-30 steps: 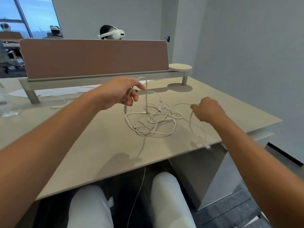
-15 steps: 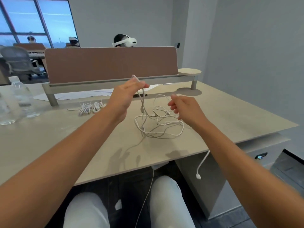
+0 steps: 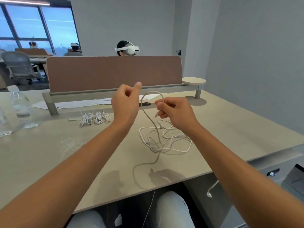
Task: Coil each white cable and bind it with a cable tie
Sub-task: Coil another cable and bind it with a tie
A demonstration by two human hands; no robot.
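A loose tangle of white cable [image 3: 164, 142] lies on the desk [image 3: 230, 122] in front of me. One strand rises from it in an arch [image 3: 153, 92] to my right hand [image 3: 176, 111], which pinches it near the plug end; the plug tip pokes out below the fingers. My left hand [image 3: 126, 101] is raised just left of the arch, fingers curled and thumb up, with no cable seen inside it. Several coiled white cables [image 3: 95, 117] lie near the divider. Thin white cable ties [image 3: 72, 143] lie scattered on the left.
A brown divider [image 3: 113, 73] on a grey rail crosses the desk's back. Clear water bottles [image 3: 21, 109] stand at far left and papers [image 3: 74, 103] lie under the rail. A plug [image 3: 209, 194] dangles over the front edge. Another person sits behind the divider.
The cable's end passed from my left hand to my right hand. Both hands rose above the tangle, and the strand now arches between them. The camera view shifted, showing more of the desk's left.
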